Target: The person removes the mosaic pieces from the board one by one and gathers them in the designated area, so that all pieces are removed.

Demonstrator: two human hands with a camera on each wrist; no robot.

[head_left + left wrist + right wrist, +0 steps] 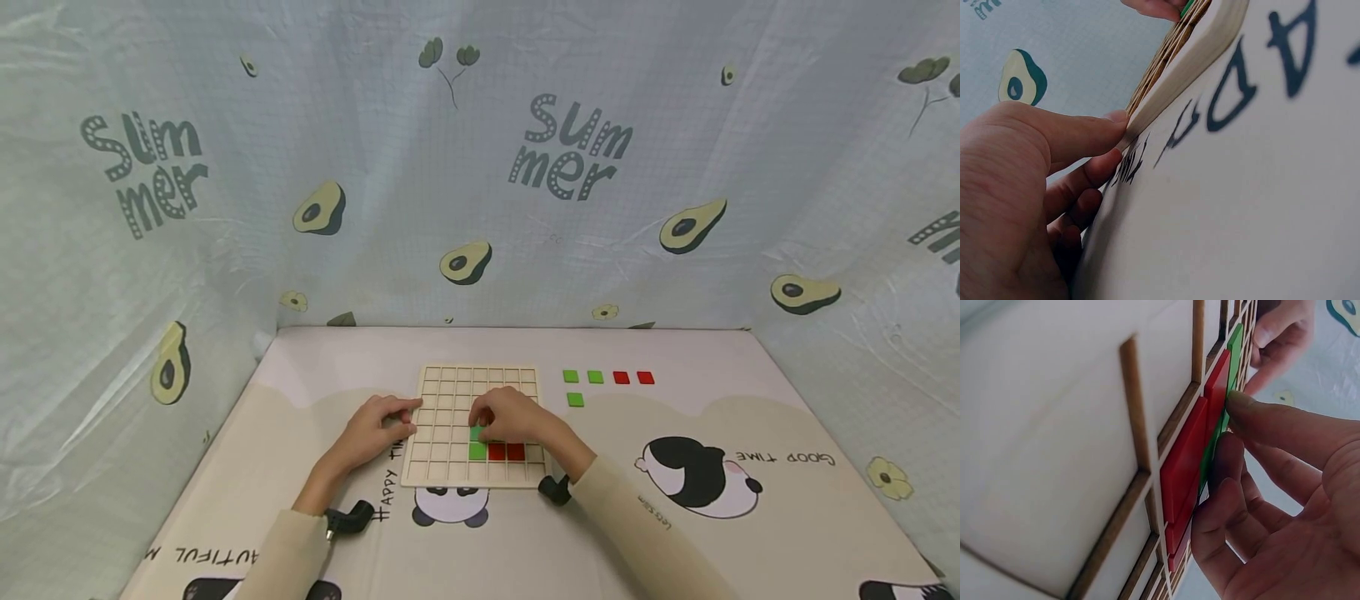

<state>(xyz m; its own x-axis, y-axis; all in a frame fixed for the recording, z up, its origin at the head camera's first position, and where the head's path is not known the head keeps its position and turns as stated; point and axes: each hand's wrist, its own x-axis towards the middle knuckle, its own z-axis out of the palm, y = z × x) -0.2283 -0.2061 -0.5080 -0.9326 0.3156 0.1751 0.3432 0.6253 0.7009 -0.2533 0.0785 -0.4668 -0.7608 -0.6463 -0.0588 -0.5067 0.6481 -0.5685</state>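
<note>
A pale wooden grid board [442, 425] lies on the table between both hands. My left hand [372, 429] rests beside it, fingertips touching its left edge; in the left wrist view the thumb [1085, 134] lies against the board's rim [1194, 75]. Over the board, my right hand [513, 417] pinches a green tile [476, 433] between thumb and fingers, partly covered by them. Just below that, another green tile [477, 452] sits in a grid square, with red tiles [515, 452] to its right. The right wrist view shows more red tiles [1185, 462] close to the fingers.
Right of the board, loose green tiles [595, 377] and two red tiles [645, 377] lie on the table. The printed tablecloth [525, 542] has panda and dog drawings. Sheeting with avocado prints [555, 275] hangs behind and at both sides.
</note>
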